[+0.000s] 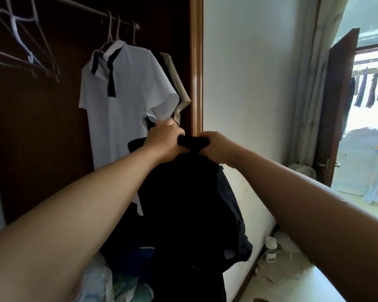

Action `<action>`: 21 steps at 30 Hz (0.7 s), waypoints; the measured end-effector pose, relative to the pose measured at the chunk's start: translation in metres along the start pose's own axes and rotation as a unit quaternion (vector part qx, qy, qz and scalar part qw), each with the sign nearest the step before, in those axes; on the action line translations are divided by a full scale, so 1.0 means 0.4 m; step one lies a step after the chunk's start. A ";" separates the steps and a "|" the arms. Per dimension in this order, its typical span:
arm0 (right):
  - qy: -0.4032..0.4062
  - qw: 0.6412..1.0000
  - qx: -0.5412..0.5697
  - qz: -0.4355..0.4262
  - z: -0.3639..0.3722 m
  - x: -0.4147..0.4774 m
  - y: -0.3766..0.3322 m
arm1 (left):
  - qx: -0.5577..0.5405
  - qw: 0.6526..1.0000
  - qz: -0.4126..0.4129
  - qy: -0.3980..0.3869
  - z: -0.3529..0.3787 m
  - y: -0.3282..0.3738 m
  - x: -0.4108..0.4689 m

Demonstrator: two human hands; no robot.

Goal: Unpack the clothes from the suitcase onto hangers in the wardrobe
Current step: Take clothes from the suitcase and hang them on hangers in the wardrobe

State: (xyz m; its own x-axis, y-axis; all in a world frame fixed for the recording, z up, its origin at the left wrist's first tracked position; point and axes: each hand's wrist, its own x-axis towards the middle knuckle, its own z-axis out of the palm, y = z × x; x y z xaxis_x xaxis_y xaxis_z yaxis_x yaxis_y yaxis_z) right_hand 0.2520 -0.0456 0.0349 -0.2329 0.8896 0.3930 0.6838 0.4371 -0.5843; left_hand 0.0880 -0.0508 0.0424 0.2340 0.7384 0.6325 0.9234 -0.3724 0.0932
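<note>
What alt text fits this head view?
Both hands, left hand and right hand, grip the top of a black garment held up before an open wardrobe, where a white polo shirt hangs on the rail beside empty hangers.

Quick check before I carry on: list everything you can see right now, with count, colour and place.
Black garment: one, held up at its top edge in front of the wardrobe.
White short-sleeved polo shirt with black collar trim: one, on a hanger on the rail.
Beige garment: one, hanging behind the polo; a dark garment shows between them.
Empty wire hangers: several, pale, upper left on the rail.
Metal wardrobe rail: one, across the top.
Dark brown wooden wardrobe: one, left.
Brown wooden door: one, open, right.
Laundry on a line: several dark pieces, outside.
Left hand: gripping the garment's top.
Right hand: gripping beside it.
</note>
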 end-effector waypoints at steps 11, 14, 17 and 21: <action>-0.046 0.974 -0.174 0.137 0.119 -0.006 0.062 | -0.026 0.985 -0.153 0.077 -0.097 -0.152 0.035; -0.065 0.959 -0.212 0.178 0.149 -0.014 0.070 | -0.067 0.968 -0.209 0.119 -0.148 -0.196 0.044; -0.098 0.959 -0.064 0.258 0.189 -0.016 0.069 | -0.095 0.954 -0.244 0.148 -0.201 -0.245 0.040; -0.034 0.907 0.285 0.308 0.224 0.000 0.004 | -0.057 0.954 -0.260 0.140 -0.226 -0.306 -0.005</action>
State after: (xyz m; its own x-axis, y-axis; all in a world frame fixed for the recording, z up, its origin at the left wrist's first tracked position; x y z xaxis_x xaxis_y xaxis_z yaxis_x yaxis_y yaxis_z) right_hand 0.1914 -0.0330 -0.0297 0.0156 0.9860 -0.1662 0.2345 -0.1652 -0.9580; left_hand -0.0529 -0.0576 0.0995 -0.3518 0.6666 0.6572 0.8498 -0.0670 0.5228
